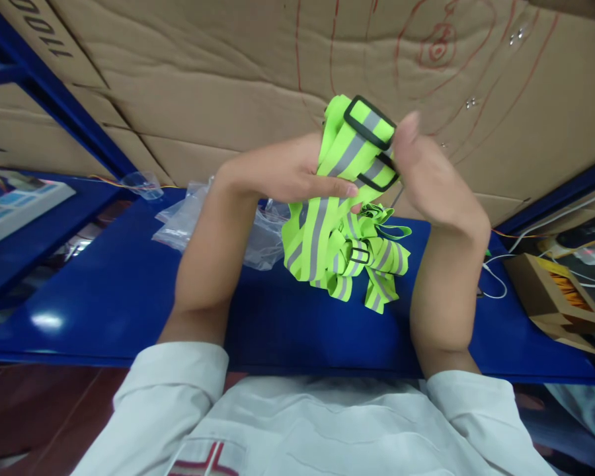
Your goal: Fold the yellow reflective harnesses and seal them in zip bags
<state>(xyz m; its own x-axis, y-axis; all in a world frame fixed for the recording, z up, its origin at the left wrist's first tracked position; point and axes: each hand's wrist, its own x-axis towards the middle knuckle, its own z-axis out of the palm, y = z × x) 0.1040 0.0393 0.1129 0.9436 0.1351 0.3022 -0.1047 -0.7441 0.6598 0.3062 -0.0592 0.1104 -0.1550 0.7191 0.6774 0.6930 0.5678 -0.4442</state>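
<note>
My left hand (322, 175) is closed on a folded bundle of neon yellow-green reflective straps (347, 145) with a grey stripe, held above the table with the thumb across the front. Two black plastic buckles sit on the bundle: the upper buckle (368, 140) and a lower buckle (387, 188). My right hand (419, 168) is at the bundle's right edge beside the buckles, thumb raised; its other fingers are mostly hidden. Below, more tangled reflective strap (384, 261) with a small black slider lies over the blue table (297, 330); whether it joins the held bundle cannot be told.
Clear plastic bags (262, 244) lie behind my left forearm, and a clear plastic cup (146, 185) is farther left. An open cardboard box (560, 297) and white cables (500, 284) are at the right. A cardboard wall (203, 79) with red drawn lines stands behind.
</note>
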